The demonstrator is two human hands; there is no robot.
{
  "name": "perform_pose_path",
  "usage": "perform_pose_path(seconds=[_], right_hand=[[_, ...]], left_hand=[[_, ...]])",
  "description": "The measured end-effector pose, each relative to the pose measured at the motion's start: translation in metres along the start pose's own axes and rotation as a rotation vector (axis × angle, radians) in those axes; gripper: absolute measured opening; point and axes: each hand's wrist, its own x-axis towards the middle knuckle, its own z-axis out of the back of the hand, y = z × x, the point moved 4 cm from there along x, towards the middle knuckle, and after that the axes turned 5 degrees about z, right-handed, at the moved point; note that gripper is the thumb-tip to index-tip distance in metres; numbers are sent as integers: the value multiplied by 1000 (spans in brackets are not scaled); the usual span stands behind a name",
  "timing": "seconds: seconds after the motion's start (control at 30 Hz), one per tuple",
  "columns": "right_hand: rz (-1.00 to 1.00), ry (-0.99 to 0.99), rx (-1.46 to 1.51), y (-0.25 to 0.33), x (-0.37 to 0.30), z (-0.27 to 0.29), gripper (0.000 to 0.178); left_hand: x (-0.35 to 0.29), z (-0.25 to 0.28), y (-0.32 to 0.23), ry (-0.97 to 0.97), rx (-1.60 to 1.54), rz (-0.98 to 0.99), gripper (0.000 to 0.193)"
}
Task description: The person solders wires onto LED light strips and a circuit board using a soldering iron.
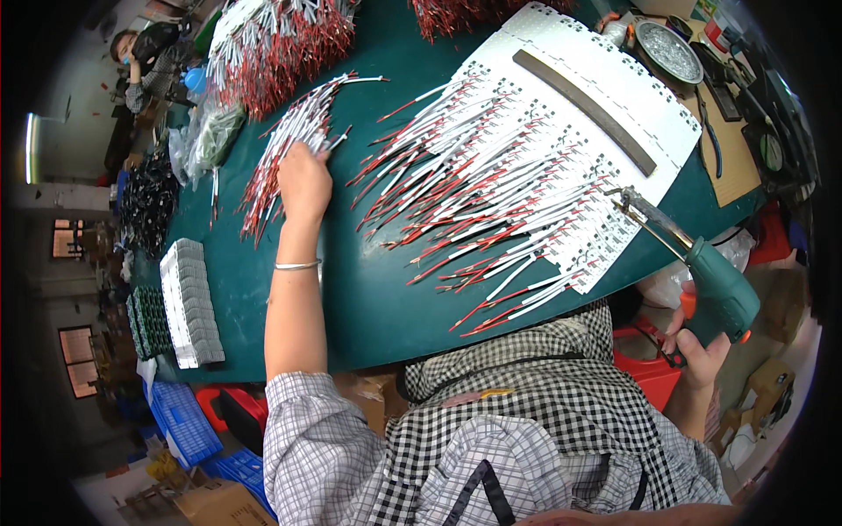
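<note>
Wires lie piled on bench under curled left hand; can't tell its hold. Right hand wraps green soldering gun, tip by white boards. Seems wire-picking step; next needs gentle pinch.

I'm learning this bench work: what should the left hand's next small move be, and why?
Probably lift one wire from the loose pile of thin red-and-white wires, since the bare left hand is right at it. The right hand holds a green pistol-shaped soldering tool, its metal tip near the flat white sheet, where similar wires lie in rows.
</note>
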Motion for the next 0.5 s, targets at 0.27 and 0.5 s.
perform_pose_path(seconds=[0.27, 0.5], right_hand=[[6, -36, -6, -6, -5, 14, 65], [2, 32, 72, -12, -1, 9, 60]], left_hand=[[-24, 62, 9, -412, -981, 136, 27], [-55, 53, 2, -457, -1683, 188, 24]])
